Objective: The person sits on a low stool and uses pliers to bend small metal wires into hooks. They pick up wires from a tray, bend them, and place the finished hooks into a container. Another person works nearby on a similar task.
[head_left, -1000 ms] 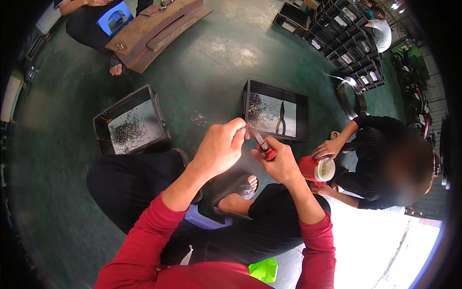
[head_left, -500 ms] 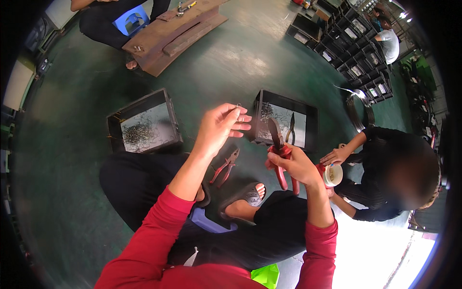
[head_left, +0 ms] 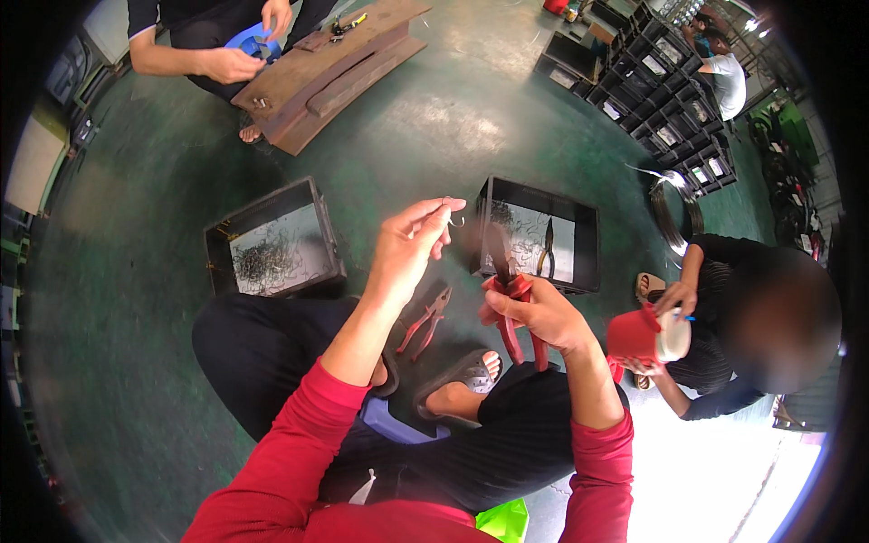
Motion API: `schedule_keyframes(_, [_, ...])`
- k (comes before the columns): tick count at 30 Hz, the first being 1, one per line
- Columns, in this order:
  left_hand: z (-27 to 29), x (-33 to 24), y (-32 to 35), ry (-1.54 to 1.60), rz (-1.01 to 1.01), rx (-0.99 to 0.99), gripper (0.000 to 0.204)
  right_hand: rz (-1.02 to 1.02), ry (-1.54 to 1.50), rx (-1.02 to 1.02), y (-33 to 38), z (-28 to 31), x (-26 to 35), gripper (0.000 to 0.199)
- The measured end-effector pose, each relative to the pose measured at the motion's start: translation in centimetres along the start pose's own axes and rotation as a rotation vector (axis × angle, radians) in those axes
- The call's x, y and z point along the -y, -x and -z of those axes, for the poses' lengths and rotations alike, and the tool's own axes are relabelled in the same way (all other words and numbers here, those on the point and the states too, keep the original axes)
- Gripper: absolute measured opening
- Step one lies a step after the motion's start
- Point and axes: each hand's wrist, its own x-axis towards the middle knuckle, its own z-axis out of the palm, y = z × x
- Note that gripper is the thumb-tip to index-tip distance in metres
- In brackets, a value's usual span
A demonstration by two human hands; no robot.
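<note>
A small bent wire hook (head_left: pixel 460 222) is pinched between the thumb and fingers of my left hand (head_left: pixel 405 253), its curved end sticking out to the right. My right hand (head_left: pixel 548 317) is wrapped round the red handles of a pair of pliers (head_left: pixel 514 337). Their dark jaws point up and a little left, apart from the hook and blurred. Below the hands, a second pair of red-handled pliers (head_left: pixel 425 323) lies on the floor. Beyond my right hand stands a black bin (head_left: pixel 587 258) with small wire pieces and dark-nosed pliers (head_left: pixel 548 246) inside.
Another black bin (head_left: pixel 329 222) at left holds many wire pieces. At right, a co-worker (head_left: pixel 738 244) crouches with a red container (head_left: pixel 632 337). A metal beam (head_left: pixel 330 77) lies before a person (head_left: pixel 186 61). Stacked black crates (head_left: pixel 652 81) and a wire coil (head_left: pixel 672 213) are at far right.
The pliers in my right hand have moved left, toward the hook. My left fingers have curled in, showing more of the hook. The co-worker's red container has shifted right and tilted.
</note>
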Motion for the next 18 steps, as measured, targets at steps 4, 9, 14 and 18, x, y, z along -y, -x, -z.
schedule_keyframes(4, [0.35, 0.18, -0.15, 0.136, 0.003, 0.067, 0.024, -0.004, -0.005, -0.002, -0.26, -0.15, -0.26, 0.042])
schedule_keyframes(9, [0.18, 0.39, -0.11, 0.190, -0.036, 0.061, 0.023, 0.019, 0.032, -0.028, -0.35, 0.05, -0.42, 0.038])
schedule_keyframes(14, [0.23, 0.27, -0.13, 0.225, 0.005, 0.129, 0.028, 0.068, 0.027, -0.078, -0.38, -0.22, -0.51, 0.033])
schedule_keyframes(18, [-0.30, -0.11, 0.24, 0.243, 0.027, 0.231, 0.030, 0.208, -0.055, -0.268, -0.50, 0.02, 0.15, 0.028])
